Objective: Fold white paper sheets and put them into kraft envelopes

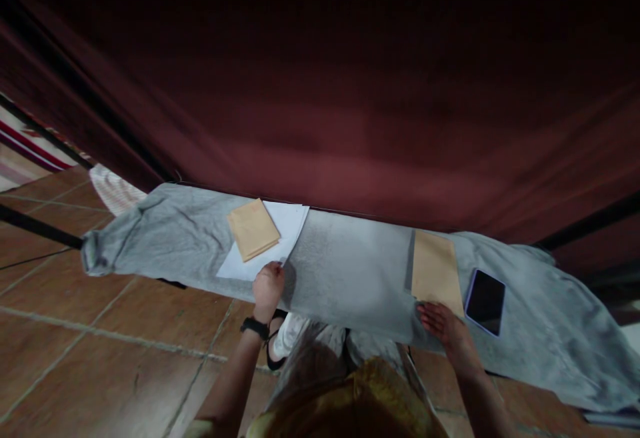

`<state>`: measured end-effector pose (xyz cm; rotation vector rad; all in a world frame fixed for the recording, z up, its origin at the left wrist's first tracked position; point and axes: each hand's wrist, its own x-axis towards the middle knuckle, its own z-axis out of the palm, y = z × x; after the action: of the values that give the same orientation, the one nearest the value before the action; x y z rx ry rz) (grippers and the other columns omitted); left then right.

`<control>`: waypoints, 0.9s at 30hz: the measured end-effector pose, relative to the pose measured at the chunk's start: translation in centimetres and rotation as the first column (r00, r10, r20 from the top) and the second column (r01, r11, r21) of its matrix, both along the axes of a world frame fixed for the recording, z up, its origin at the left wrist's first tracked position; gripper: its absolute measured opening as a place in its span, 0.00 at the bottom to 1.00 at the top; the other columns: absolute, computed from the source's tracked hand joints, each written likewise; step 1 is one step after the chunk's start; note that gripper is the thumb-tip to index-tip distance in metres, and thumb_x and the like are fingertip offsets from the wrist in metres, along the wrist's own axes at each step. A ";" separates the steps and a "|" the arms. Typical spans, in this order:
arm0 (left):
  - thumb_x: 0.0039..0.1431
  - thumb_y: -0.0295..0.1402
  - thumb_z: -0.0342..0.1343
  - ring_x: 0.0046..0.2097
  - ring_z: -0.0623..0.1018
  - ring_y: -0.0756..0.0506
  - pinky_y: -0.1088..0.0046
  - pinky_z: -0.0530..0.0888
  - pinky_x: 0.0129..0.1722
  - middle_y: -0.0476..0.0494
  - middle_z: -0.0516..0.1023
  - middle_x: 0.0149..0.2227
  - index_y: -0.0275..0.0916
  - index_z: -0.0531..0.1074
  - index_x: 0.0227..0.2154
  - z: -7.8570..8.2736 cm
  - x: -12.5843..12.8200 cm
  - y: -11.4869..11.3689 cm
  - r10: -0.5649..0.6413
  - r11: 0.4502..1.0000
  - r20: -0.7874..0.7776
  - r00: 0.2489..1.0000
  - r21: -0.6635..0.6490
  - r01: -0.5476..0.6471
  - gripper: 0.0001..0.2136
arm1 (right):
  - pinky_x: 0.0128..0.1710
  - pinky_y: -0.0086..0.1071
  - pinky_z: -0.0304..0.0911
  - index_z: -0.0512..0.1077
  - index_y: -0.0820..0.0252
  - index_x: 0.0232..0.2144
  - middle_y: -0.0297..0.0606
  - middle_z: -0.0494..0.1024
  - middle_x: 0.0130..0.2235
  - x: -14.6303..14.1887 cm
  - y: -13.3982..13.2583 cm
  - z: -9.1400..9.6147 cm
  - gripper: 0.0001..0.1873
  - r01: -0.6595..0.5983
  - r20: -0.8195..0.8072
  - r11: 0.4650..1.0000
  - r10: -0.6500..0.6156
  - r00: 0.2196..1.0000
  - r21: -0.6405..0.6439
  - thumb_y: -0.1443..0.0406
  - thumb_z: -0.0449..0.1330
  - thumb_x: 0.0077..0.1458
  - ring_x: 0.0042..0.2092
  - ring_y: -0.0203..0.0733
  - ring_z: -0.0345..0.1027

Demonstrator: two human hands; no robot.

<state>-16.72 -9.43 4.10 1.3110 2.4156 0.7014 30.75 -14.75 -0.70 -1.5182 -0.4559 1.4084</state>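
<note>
My left hand [269, 283], with a dark band on the wrist, is closed on the near right corner of some white paper sheets [293, 225]. On top of these sheets lies a small stack of tan paper envelopes [253, 228], turned at an angle. Toward the right, one larger tan envelope [436, 268] lies flat on the grey cloth. My right hand [443, 325] rests at its near edge, fingers stretched out and pointing left. How firmly those fingers touch the envelope does not show.
A grey cloth [350, 265] covers the long narrow table. A phone in a purple case [486, 301] lies right of the larger envelope. Behind the table hangs a dark red curtain-like sheet [325, 151]. Dark metal bars [40, 226] stand at the sides, above a tiled floor [75, 338].
</note>
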 end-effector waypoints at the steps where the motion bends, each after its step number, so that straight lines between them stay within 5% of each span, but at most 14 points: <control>1: 0.58 0.32 0.56 0.37 0.81 0.40 0.70 0.68 0.34 0.37 0.84 0.35 0.39 0.80 0.36 0.1 -0.3 0.2 0.029 0.999 0.061 0.998 0.021 -0.030 0.08 | 0.38 0.37 0.76 0.79 0.60 0.34 0.47 0.86 0.36 0.0 0.0 0.0 0.16 0.001 0.004 1.000 -0.001 1.000 0.001 0.54 0.65 0.49 0.36 0.48 0.81; 11: 0.43 0.41 0.59 0.24 0.70 0.47 0.72 0.67 0.26 0.50 0.70 0.17 0.40 0.72 0.18 0.7 -3.0 1.4 0.119 0.962 0.371 0.921 0.186 -0.199 0.10 | 0.37 0.40 0.76 0.78 0.60 0.32 0.49 0.86 0.36 0.4 0.3 -0.5 0.16 -0.008 -0.016 1.000 0.008 1.000 -0.015 0.54 0.66 0.47 0.37 0.51 0.81; 19: 0.53 0.37 0.53 0.29 0.72 0.47 0.71 0.70 0.33 0.50 0.71 0.21 0.40 0.70 0.23 1.0 -0.9 0.8 0.116 0.921 0.349 0.930 0.313 -0.233 0.08 | 0.37 0.40 0.75 0.79 0.58 0.31 0.48 0.85 0.36 -0.1 0.0 -0.5 0.19 -0.020 0.029 0.999 0.019 0.999 0.038 0.49 0.67 0.45 0.35 0.50 0.80; 22: 0.56 0.34 0.56 0.33 0.76 0.45 0.70 0.71 0.38 0.47 0.77 0.28 0.40 0.75 0.31 1.1 2.5 0.0 0.013 0.937 0.261 0.965 0.334 -0.104 0.05 | 0.35 0.40 0.73 0.79 0.58 0.30 0.47 0.85 0.34 -1.2 0.0 -0.3 0.23 -0.001 0.055 0.996 -0.004 0.998 0.093 0.46 0.70 0.41 0.33 0.50 0.79; 24: 0.61 0.32 0.52 0.38 0.79 0.43 0.67 0.73 0.42 0.41 0.81 0.36 0.40 0.76 0.37 1.0 5.8 -0.8 -0.191 0.929 0.012 0.981 0.326 0.177 0.08 | 0.35 0.40 0.73 0.79 0.57 0.30 0.46 0.85 0.35 -2.5 0.0 0.0 0.24 0.001 0.055 0.993 -0.008 0.998 0.121 0.45 0.72 0.38 0.32 0.49 0.78; 27: 0.66 0.29 0.47 0.40 0.80 0.42 0.65 0.74 0.44 0.39 0.81 0.37 0.40 0.76 0.38 0.7 11.2 -2.3 -0.396 0.874 -0.203 0.896 0.216 0.435 0.11 | 0.37 0.41 0.74 0.79 0.57 0.31 0.46 0.85 0.35 -5.5 0.3 0.7 0.26 -0.072 0.026 0.986 0.069 0.997 0.150 0.44 0.72 0.39 0.33 0.49 0.78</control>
<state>-5.52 -11.74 4.80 1.9799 2.0807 0.8294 25.21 -14.46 -0.04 -1.4074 -0.6210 1.3811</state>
